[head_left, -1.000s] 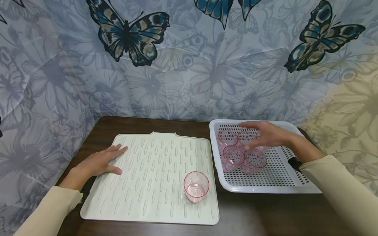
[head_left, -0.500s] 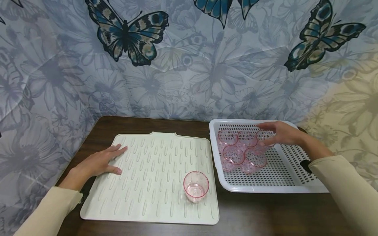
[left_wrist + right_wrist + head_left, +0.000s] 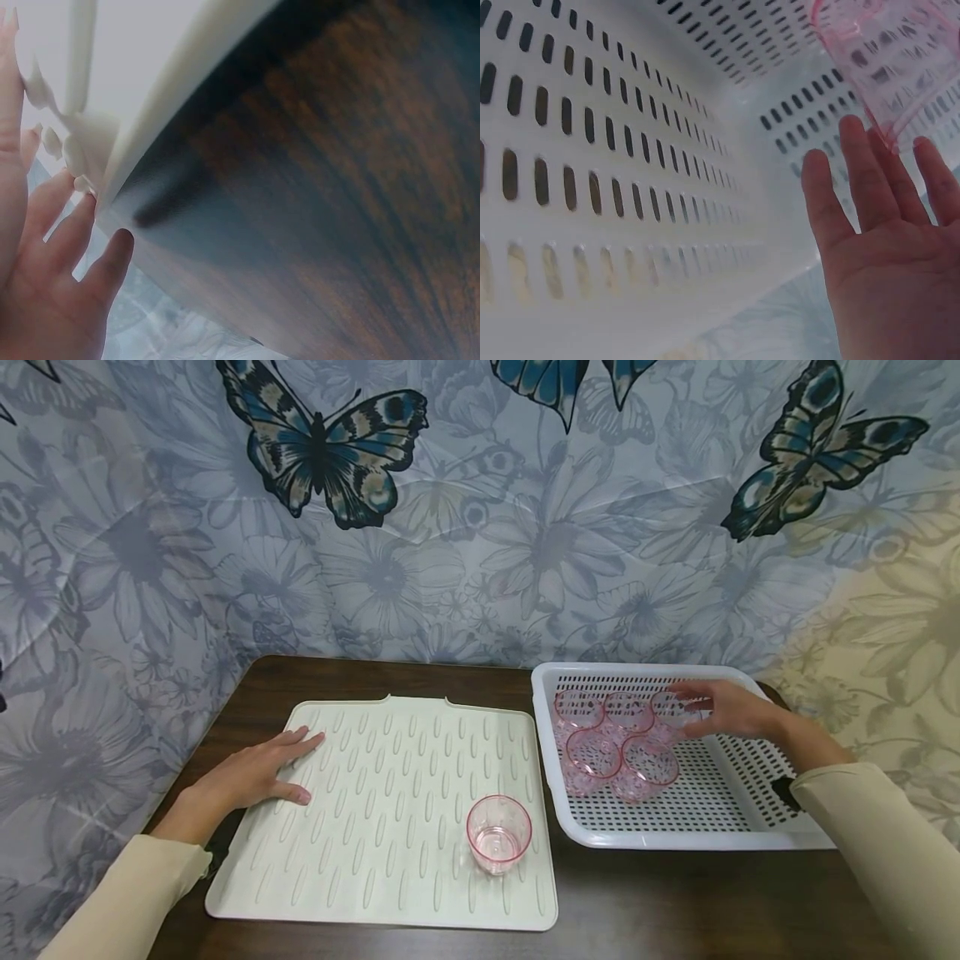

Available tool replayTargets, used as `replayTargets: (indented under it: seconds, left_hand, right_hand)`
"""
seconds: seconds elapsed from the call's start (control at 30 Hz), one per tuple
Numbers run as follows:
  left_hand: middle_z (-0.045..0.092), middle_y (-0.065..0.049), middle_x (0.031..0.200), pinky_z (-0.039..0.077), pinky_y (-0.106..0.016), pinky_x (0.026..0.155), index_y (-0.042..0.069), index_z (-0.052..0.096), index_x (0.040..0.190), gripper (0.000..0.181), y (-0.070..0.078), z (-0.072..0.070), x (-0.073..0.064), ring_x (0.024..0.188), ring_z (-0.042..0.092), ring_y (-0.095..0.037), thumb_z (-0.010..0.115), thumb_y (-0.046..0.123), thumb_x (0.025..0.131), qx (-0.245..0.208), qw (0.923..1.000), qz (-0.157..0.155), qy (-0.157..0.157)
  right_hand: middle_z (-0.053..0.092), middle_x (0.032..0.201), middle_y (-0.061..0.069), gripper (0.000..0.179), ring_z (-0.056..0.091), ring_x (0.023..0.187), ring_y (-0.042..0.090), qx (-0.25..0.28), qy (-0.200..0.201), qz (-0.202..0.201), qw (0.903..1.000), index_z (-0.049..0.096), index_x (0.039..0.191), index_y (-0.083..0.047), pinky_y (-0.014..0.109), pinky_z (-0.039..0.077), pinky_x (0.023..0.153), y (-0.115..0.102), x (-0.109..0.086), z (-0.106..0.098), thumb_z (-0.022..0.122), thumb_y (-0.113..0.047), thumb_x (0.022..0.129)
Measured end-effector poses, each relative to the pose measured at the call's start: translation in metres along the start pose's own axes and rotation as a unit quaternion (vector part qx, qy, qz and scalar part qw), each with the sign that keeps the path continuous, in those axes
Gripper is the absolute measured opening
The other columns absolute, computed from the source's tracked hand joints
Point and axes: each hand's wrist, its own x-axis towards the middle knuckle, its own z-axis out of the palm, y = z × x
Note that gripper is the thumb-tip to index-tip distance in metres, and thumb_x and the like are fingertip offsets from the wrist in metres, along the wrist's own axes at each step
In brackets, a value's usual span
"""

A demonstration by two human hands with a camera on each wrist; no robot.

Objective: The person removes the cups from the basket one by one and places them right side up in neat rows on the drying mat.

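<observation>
Six-petal-free pink-rimmed clear glasses (image 3: 593, 754) stand in a cluster in the left part of a white perforated basket (image 3: 622, 841). My right hand (image 3: 723, 710) reaches over them and holds the back right glass (image 3: 666, 720) by its rim, thumb toward the front and fingers behind. In the right wrist view, that pink glass (image 3: 892, 60) meets the spread fingertips; the thumb is mostly out of frame. My left hand (image 3: 255, 772) rests flat on the left edge of a cream ridged draining mat (image 3: 375, 827). One glass (image 3: 498, 835) stands upright at the mat's right front.
A dark wooden table (image 3: 637, 902) carries the mat and, to its right, the basket. The basket's walls (image 3: 577, 135) are slotted and rise beside my right hand. A butterfly-patterned cloth (image 3: 480, 585) hangs behind the table.
My right hand has moved right from above the middle of the glasses to the back right one, and its fingers have drawn in at the rim. My left hand stays put.
</observation>
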Motion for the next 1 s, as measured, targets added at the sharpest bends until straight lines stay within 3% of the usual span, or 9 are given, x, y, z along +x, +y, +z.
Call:
replayTargets:
  seconds: [0.33,0.5,0.77,1.0]
  left_hand:
    - [0.030,-0.030,0.155,0.036,-0.071,0.096,0.009,0.038,0.153,0.105,-0.001,0.000,-0.001,0.138,0.031,-0.055,0.075,0.061,0.069,0.000,0.9999,0.009,0.004]
    - [0.030,-0.030,0.155,0.036,-0.071,0.096,0.008,0.039,0.153,0.104,0.001,-0.001,0.000,0.138,0.032,-0.054,0.075,0.060,0.071,-0.001,0.9999,0.015,0.005]
    - [0.031,-0.030,0.155,0.037,-0.069,0.096,0.007,0.038,0.153,0.103,0.002,-0.003,-0.001,0.138,0.032,-0.054,0.074,0.060,0.072,0.003,0.9998,0.020,0.004]
    - [0.031,-0.031,0.155,0.037,-0.069,0.097,0.006,0.039,0.152,0.102,0.002,-0.003,-0.001,0.138,0.032,-0.055,0.075,0.059,0.072,0.003,0.9997,0.024,0.003]
  right_hand:
    - [0.049,0.134,0.039,0.081,0.054,0.117,0.055,0.008,0.001,0.009,0.9999,0.038,0.143,0.015,0.056,0.052,0.089,0.002,0.000,0.003,0.083,-0.015,0.082]
    - [0.056,0.128,0.036,0.081,0.060,0.110,0.050,-0.031,0.039,0.013,0.9987,0.045,0.140,0.013,0.056,0.052,0.086,-0.003,-0.002,0.001,0.085,-0.025,0.080]
    - [0.057,0.129,0.033,0.087,0.058,0.111,0.048,-0.054,0.081,0.068,0.9929,0.045,0.143,0.009,0.056,0.053,0.083,-0.010,-0.004,-0.006,0.079,-0.046,0.084]
    - [0.059,0.123,0.035,0.086,0.059,0.107,0.047,-0.051,0.142,0.072,0.9860,0.044,0.142,0.012,0.049,0.055,0.074,-0.024,-0.006,-0.010,0.074,-0.047,0.087]
